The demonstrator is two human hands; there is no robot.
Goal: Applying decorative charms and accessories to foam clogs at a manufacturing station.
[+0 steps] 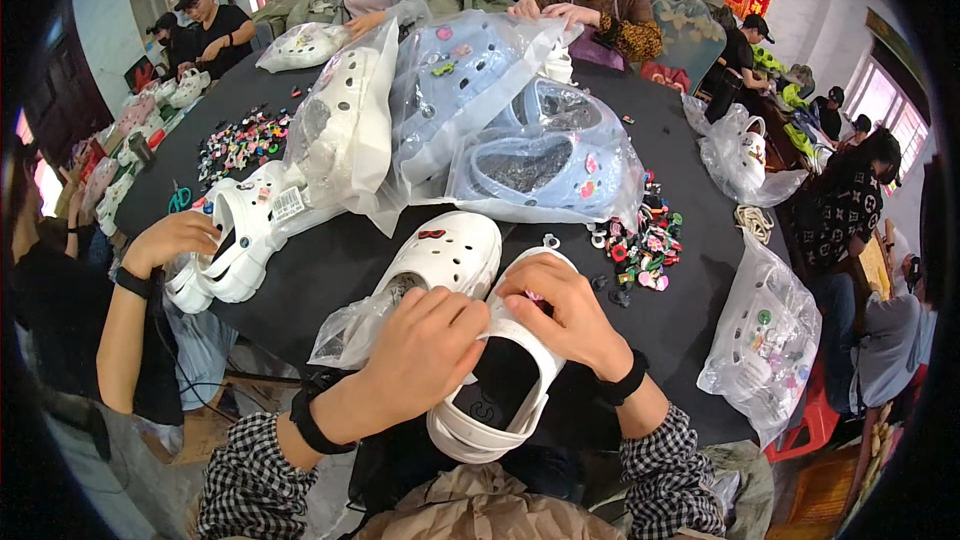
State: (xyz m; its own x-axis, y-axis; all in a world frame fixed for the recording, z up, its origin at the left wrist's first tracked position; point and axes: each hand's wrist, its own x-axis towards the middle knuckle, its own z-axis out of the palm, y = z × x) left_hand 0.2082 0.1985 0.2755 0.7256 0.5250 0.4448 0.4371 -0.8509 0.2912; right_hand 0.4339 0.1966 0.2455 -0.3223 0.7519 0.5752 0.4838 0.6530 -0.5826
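Black table (690,320), crowded; other people seated round far and left sides. Near edge: white clog (500,380) overhangs it, long axis running near-left to far-right, toe toward table centre, heel strap toward wearer. Left hand (425,345) clasps clog's left side, fingers curled shut on it. Right hand (570,315) on toe, fingertips pressed down, possibly pinching small charm, unclear. Second white clog (445,252) just beside, upper left. Loose charm pile (640,240) at right; bare cloth between.
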